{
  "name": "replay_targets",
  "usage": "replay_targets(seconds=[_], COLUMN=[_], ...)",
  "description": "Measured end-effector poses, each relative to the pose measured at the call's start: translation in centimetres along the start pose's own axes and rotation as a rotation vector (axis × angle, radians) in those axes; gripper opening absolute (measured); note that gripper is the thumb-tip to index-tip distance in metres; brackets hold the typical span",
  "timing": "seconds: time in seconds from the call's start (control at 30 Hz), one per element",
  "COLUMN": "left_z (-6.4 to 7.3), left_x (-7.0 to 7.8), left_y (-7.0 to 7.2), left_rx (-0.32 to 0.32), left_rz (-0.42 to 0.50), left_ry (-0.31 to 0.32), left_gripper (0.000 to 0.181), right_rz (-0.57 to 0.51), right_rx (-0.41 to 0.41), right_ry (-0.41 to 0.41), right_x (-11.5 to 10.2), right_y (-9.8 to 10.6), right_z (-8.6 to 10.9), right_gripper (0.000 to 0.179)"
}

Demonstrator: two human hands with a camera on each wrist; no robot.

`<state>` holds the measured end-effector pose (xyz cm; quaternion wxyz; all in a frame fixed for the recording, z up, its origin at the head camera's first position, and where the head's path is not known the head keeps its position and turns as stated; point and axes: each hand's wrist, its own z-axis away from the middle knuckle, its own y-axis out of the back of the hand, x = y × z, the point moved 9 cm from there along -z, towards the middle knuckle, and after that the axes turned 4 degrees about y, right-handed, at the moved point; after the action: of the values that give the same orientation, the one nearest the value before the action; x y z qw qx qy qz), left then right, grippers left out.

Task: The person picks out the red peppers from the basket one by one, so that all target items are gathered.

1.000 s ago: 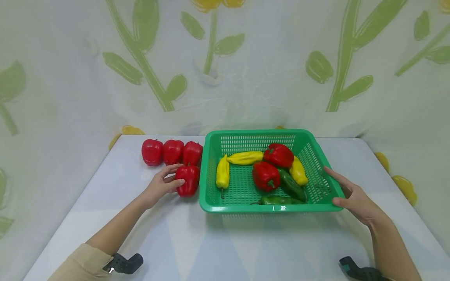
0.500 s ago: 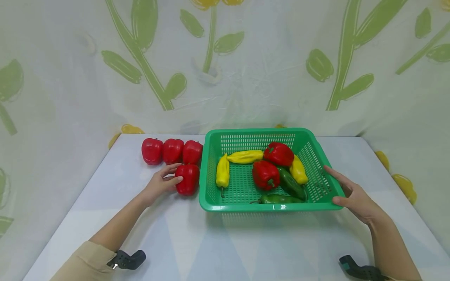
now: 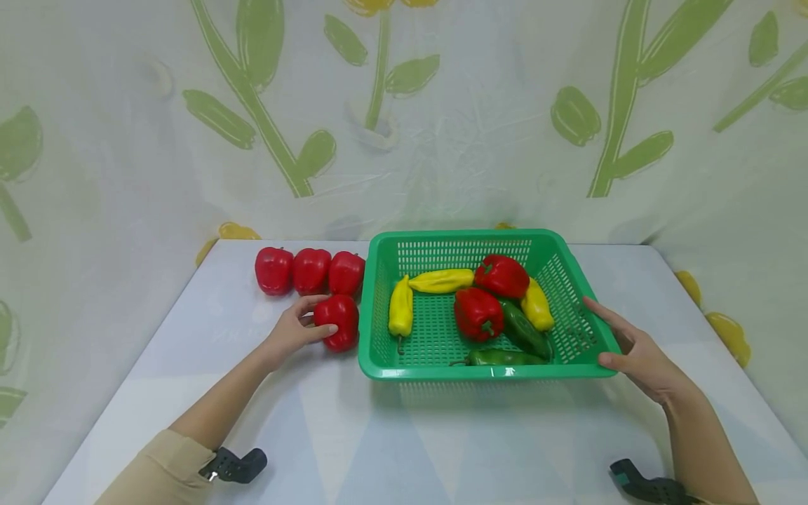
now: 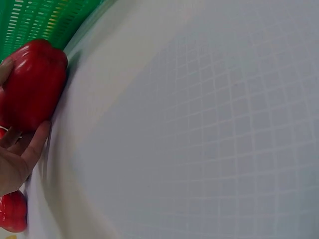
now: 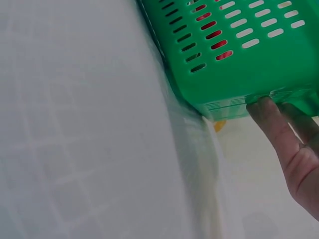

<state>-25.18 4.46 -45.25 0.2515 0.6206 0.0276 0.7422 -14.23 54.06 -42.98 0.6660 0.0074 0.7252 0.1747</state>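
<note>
A red bell pepper (image 3: 339,321) stands on the table just left of the green plastic basket (image 3: 492,374). My left hand (image 3: 292,335) grips it, the thumb across its front; in the left wrist view, fingers also touch the lower side of this pepper (image 4: 35,89). My right hand (image 3: 644,359) holds the basket's right end, thumb on the rim near the front corner. From the right wrist, its fingertips press against the outer wall of the basket (image 5: 229,74). Inside the basket lie two red bell peppers (image 3: 478,314), yellow peppers (image 3: 400,308) and green peppers (image 3: 524,330).
Three red bell peppers (image 3: 311,271) stand in a row at the back left of the white table (image 3: 416,442), behind the left hand. A pale curtain (image 3: 480,140) with painted plants hangs behind the table.
My left hand has shifted slightly, and its thumb reaches further across the front of the bell pepper, which has tilted a little. The right hand and the basket stay in place.
</note>
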Motion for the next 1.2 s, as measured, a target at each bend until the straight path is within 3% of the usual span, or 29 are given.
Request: replay_targets(seconds=[0.33, 0.67, 1.0, 1.2], left_z=[-0.3, -0.8, -0.8, -0.7], left_x=[0.4, 0.3, 1.9, 4.1], left_y=[0.9, 1.2, 2.4, 3.6], left_rx=[-0.076, -0.100, -0.051, -0.008], left_rz=[-0.022, -0.006, -0.075, -0.130], left_ry=[-0.078, -0.083, -0.137, -0.167], left_gripper=[0.069, 0.068, 0.070, 0.072], right_rz=[-0.003, 0.005, -0.014, -0.013], right_rx=[0.004, 0.010, -0.003, -0.003], right_ry=[0.000, -0.001, 0.009, -0.010], right_x=[0.0, 0.1, -0.2, -0.4], right_y=[-0.1, -0.1, -0.1, 0.0], right_z=[0.2, 0.4, 0.1, -0.1], right_gripper=[0.071, 0.070, 0.071, 0.071])
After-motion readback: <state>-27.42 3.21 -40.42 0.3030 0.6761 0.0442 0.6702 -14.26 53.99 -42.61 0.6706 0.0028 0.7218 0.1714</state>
